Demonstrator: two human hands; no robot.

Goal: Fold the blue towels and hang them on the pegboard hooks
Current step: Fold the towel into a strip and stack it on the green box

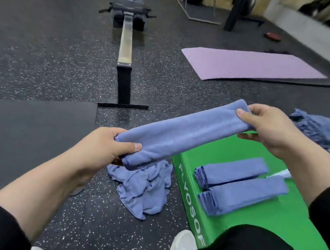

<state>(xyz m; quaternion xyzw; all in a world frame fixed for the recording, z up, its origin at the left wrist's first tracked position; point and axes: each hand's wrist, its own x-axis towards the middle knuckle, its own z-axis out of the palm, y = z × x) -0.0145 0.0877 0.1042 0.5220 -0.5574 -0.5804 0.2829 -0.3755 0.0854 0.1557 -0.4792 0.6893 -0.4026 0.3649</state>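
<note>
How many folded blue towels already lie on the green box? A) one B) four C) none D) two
D: two folded towels, one behind the other, lie side by side on the green plyo box, while both hands, left and right, hold a third towel above it.

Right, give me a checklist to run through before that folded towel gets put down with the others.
1. Left hand grips the near end of the held towel: ok.
2. Right hand pinches the far end: ok.
3. Held towel folded into a narrow strip, no loose corners showing: ok.
4. Bare space on the green box beside the two folded towels: ok.
5. Unfolded towels left: not ok, a crumpled pile on the floor and another further right.
6. Pegboard hooks free: cannot tell, none plainly in view.
</note>
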